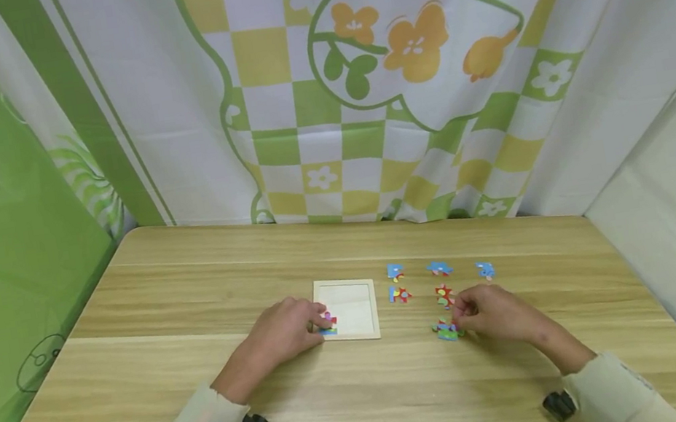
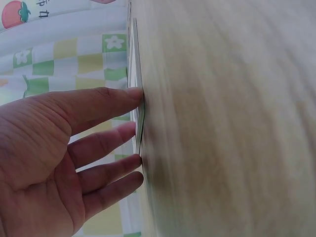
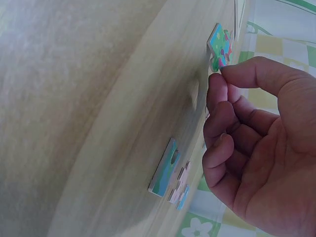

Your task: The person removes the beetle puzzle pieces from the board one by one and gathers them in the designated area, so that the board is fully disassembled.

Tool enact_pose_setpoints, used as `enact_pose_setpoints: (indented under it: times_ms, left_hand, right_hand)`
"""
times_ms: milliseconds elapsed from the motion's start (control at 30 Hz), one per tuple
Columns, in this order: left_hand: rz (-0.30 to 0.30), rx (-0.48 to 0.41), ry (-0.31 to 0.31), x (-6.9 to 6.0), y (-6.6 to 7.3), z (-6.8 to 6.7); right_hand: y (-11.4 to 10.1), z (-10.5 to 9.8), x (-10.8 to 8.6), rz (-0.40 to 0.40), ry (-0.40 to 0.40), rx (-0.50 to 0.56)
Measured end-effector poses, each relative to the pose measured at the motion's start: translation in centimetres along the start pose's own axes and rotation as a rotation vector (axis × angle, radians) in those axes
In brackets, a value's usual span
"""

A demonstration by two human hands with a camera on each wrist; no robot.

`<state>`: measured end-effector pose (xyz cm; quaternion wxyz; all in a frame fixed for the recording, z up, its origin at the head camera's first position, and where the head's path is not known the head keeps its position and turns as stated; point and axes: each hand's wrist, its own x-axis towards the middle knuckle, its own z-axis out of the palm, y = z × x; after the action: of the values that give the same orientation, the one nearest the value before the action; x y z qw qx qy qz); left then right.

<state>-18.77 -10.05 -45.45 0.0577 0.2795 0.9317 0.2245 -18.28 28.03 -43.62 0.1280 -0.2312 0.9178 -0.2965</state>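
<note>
A square wooden puzzle tray [image 1: 374,308] lies on the table, with a colourful jigsaw piece [image 1: 329,331] in its near left corner. My left hand [image 1: 287,330] rests at that corner, fingers extended. Its thumb touches the tray's rim [image 2: 139,116] in the left wrist view, and other fingertips reach the tabletop. Right of the tray, my right hand [image 1: 493,312] pinches a green, blue and red jigsaw piece [image 3: 218,44] between thumb and index finger. Just beyond it lies a red and yellow piece [image 1: 444,294]. A green and blue piece [image 3: 163,173] lies near the right hand's curled fingers.
More jigsaw pieces lie spread beyond the right hand: a blue one [image 1: 395,270], a red and yellow one [image 1: 400,295], another blue one [image 1: 439,268] and one farther right [image 1: 485,269]. A patterned curtain [image 1: 333,138] hangs along the wooden table's [image 1: 370,412] back edge.
</note>
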Motion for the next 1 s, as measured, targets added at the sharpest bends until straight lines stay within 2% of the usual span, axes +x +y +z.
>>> enact_pose_setpoints:
  times_ms: [400, 1000]
  left_hand:
    - [-0.022, -0.054, 0.013, -0.09, -0.02, -0.01]
    - [0.000, -0.031, 0.004, 0.16, -0.28, -0.07]
  right_hand:
    - [0.56, -0.02, 0.22, 0.013, -0.021, -0.025]
    - [0.28, 0.20, 0.30, 0.002, 0.003, -0.068]
